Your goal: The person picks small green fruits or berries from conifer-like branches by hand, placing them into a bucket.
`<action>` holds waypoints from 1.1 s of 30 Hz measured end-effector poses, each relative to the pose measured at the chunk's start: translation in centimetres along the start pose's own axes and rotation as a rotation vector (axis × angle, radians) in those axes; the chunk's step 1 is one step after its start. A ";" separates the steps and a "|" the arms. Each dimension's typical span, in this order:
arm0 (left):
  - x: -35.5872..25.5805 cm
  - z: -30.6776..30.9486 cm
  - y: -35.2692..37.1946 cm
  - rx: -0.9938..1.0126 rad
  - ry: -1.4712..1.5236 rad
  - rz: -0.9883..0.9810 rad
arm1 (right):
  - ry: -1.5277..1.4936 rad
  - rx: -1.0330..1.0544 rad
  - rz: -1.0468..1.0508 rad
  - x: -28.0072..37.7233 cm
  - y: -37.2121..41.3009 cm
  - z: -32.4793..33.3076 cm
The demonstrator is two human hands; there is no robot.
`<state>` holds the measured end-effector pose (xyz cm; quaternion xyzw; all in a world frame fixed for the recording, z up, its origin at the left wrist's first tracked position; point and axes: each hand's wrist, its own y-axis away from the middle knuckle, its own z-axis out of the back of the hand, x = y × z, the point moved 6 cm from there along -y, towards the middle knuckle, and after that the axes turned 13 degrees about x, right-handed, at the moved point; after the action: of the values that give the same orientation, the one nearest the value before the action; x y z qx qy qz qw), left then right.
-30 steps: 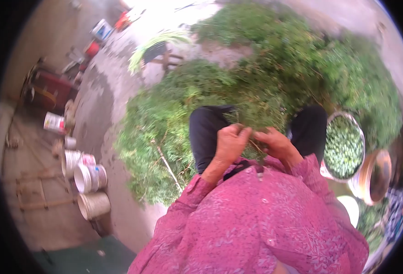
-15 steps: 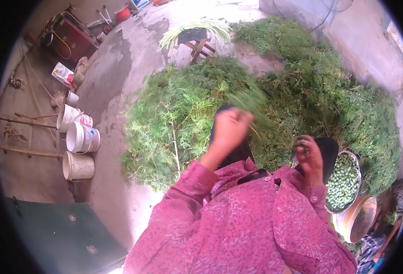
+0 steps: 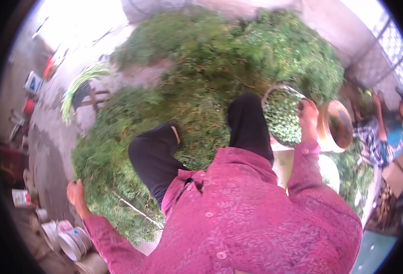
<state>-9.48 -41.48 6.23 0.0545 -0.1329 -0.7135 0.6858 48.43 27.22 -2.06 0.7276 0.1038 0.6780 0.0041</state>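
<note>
Just swung out to the near left with the left hand [image 3: 77,198], fingers curled, contents unclear; passing the leafy branches [image 3: 201,68] spread mid-floor; reached right to the bowl [image 3: 287,147] of green pieces [image 3: 279,116] with the right hand [image 3: 307,119], fingers bent, hold unclear. No longer working together.

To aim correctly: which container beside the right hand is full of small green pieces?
The round basin nearer the right knee, heaped with small green pieces; the bucket on the right hand's other side shows a brownish interior.
</note>
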 end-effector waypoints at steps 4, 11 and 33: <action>-7.4 4.8 4.1 -0.278 -0.118 -0.115 | 0.623 -0.080 -0.019 -1.7 -1.6 3.6; -25.6 6.6 8.4 -0.446 0.246 -0.622 | 0.833 0.049 -0.087 -1.7 -4.0 2.1; -49.7 -8.4 12.9 0.531 -0.047 -1.473 | 1.414 1.509 -0.014 -35.8 -10.3 -31.3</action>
<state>7.75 6.61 -3.62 0.2756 -0.2431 -0.9300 -0.0035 13.86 27.51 -36.33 -0.0242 0.4850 0.7090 -0.5113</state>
